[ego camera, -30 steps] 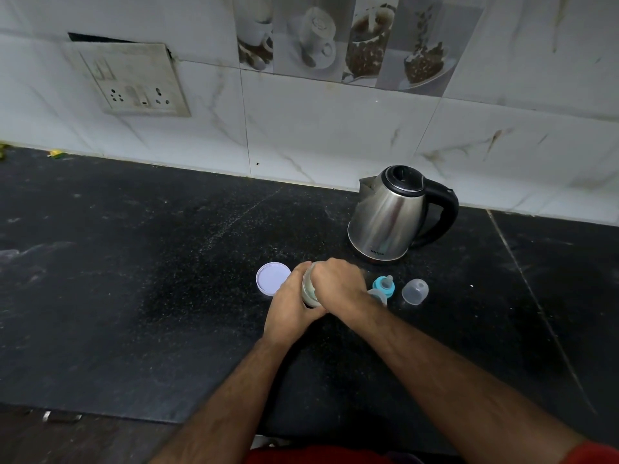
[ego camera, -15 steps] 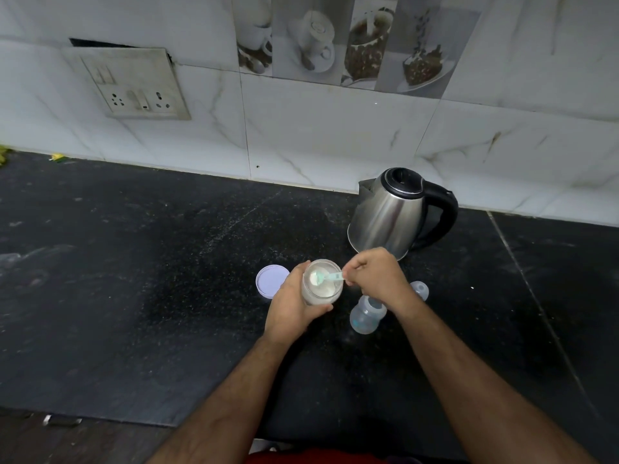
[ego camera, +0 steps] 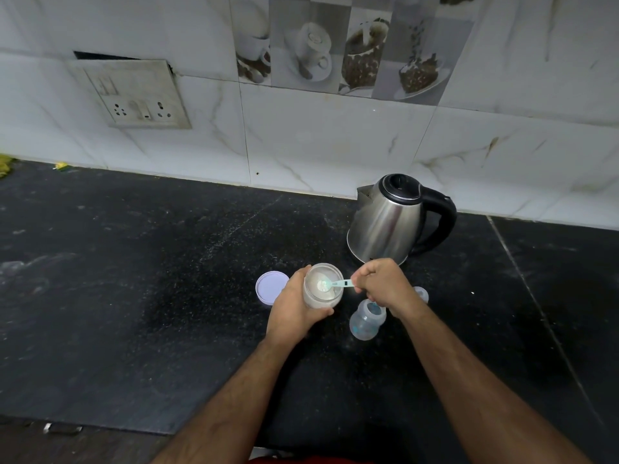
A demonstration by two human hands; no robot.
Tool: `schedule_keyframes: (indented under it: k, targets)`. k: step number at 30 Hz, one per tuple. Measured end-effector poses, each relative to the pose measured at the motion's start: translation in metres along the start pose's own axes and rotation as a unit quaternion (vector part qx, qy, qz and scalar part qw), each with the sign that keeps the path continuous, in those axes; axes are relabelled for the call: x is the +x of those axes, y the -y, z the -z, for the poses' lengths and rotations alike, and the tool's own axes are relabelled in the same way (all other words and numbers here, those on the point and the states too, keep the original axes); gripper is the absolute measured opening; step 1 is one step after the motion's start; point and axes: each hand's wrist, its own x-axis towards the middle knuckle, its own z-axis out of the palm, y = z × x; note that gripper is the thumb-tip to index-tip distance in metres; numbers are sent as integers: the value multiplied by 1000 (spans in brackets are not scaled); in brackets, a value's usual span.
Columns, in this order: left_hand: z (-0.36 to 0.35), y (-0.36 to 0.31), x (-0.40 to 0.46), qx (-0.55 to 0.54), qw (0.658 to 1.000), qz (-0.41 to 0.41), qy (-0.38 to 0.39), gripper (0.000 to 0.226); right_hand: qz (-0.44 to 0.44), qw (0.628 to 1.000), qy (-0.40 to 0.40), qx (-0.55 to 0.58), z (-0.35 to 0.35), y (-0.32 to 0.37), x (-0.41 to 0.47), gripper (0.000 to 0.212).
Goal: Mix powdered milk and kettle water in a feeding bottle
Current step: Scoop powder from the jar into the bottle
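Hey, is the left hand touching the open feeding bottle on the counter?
Apart. The head view shows dark counter between the left hand, gripping the powder jar, and the feeding bottle.

Black speckled table [ego camera: 134, 296]; white marbled tiles [ego camera: 335, 145]; silver kettle [ego camera: 382, 226], black handle; lilac lid [ego camera: 269, 289]; turquoise scoop [ego camera: 338, 284]; white powder [ego camera: 320, 284]; clear bluish bottle [ego camera: 366, 319].

Dim, cool light; soft glare on kettle [ego camera: 385, 226]; wide-angle bend at edges; pic slightly soft.
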Motion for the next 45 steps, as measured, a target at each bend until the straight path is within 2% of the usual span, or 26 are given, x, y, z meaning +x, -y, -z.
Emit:
schedule_keyframes:
  k: [10, 14, 16, 19, 21, 23, 25, 26, 28, 31, 35, 40, 42, 45]
  targets:
    - [2, -8, 6, -77, 996, -34, -2, 69, 18, 995, -6, 100, 9, 0, -9, 16]
    - [3, -5, 10, -88, 996, -28, 3, 68, 6, 987, -2, 162, 20, -4, -19, 10]
    - [1, -2, 11, -74, 997, -4, 5, 77, -1, 983, -2, 184, 24, -10, -24, 9]
    - [-2, 4, 8, -62, 996, 60, 4, 120, -19, 977, -13, 212, 28, -21, -32, 8]
    - [-3, 6, 0, -50, 995, 78, -33, 125, -24, 972, -20, 233, 31, -27, -39, 8]
    - [-3, 2, -15, -37, 990, 78, -110, 101, -24, 967, -26, 254, 35, -34, -46, 9]
    - [-7, -4, -37, -43, 978, 41, -202, 64, -33, 962, -35, 269, 39, -41, -52, 9]
    - [-10, -6, -47, -58, 973, 13, -222, 47, -38, 961, -40, 273, 41, -46, -55, 9]
    - [-20, -8, -63, -80, 977, -31, -198, 33, -46, 955, -50, 288, 43, -56, -60, 10]
    - [-39, -10, -72, -72, 993, -43, -88, 36, -54, 947, -67, 311, 44, -72, -67, 9]
    - [-61, -15, -62, -32, 999, -23, 28, 59, -55, 945, -90, 311, 41, -84, -73, 6]
    - [-75, -21, -41, -30, 997, 8, 68, 89, -27, 960, -110, 258, 36, -86, -75, 5]
    - [-79, -21, -37, -37, 997, 18, 69, 92, -3, 969, -119, 219, 32, -87, -75, 5]
    - [-82, -21, -34, -42, 997, 17, 69, 84, 24, 976, -135, 169, 27, -87, -77, 9]
